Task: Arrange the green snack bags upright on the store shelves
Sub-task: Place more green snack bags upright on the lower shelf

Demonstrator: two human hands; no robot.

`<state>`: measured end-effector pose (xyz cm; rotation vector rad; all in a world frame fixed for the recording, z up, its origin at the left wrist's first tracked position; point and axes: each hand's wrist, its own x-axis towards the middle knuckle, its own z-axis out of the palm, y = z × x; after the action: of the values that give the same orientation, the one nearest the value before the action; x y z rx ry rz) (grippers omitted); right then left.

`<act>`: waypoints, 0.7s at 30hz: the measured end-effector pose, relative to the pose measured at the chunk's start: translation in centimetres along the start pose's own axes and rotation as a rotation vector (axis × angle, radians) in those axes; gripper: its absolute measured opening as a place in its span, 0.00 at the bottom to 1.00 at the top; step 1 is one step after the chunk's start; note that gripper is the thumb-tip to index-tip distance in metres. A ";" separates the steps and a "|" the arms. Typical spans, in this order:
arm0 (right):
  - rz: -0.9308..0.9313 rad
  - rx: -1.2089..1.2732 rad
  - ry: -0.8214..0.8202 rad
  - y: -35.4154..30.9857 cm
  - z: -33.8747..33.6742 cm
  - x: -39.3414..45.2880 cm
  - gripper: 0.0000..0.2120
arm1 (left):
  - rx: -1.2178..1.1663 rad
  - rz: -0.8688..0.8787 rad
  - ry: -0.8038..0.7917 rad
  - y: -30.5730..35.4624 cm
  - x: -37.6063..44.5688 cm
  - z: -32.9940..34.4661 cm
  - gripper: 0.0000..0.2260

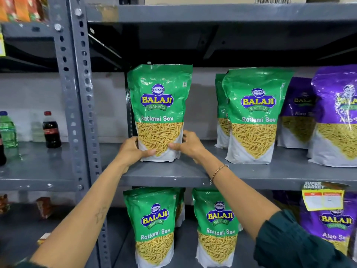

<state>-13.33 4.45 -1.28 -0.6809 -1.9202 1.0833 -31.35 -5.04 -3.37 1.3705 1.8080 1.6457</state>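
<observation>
A green Ratlami Sev snack bag (159, 105) stands upright at the left end of the middle shelf (173, 174). My left hand (131, 150) grips its lower left corner and my right hand (190, 145) grips its lower right corner. Further right on the same shelf stands another green bag (255, 115) with a second green bag (221, 111) partly hidden behind it. On the shelf below, two green bags (154, 225) (217, 227) stand upright, each with something partly hidden behind.
Purple snack bags (336, 117) fill the right of the middle shelf, and more (336, 227) sit below under a yellow price tag (323, 198). A perforated grey upright (77, 105) borders the bay on the left. Bottles (50, 130) stand on the neighbouring shelf.
</observation>
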 end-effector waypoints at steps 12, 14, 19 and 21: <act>-0.232 -0.270 0.323 -0.6 -1.3 -5.8 0.13 | 0.244 0.354 0.442 3.0 -7.5 3.2 0.15; -0.330 -0.258 0.429 -0.6 -1.5 -8.6 0.04 | 0.094 0.433 0.405 4.1 -9.9 5.1 0.05; -0.401 -0.181 0.431 2.7 -2.3 -16.3 0.03 | -0.057 0.410 0.179 2.4 -14.4 10.2 0.04; -0.380 -0.235 0.359 6.1 -2.8 -18.8 0.03 | -0.050 0.391 0.096 0.3 -15.7 12.4 0.04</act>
<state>-0.68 -5.58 -12.96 -0.5607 -1.7783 0.4678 -14.13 -10.69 -11.91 1.7333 1.6077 1.9626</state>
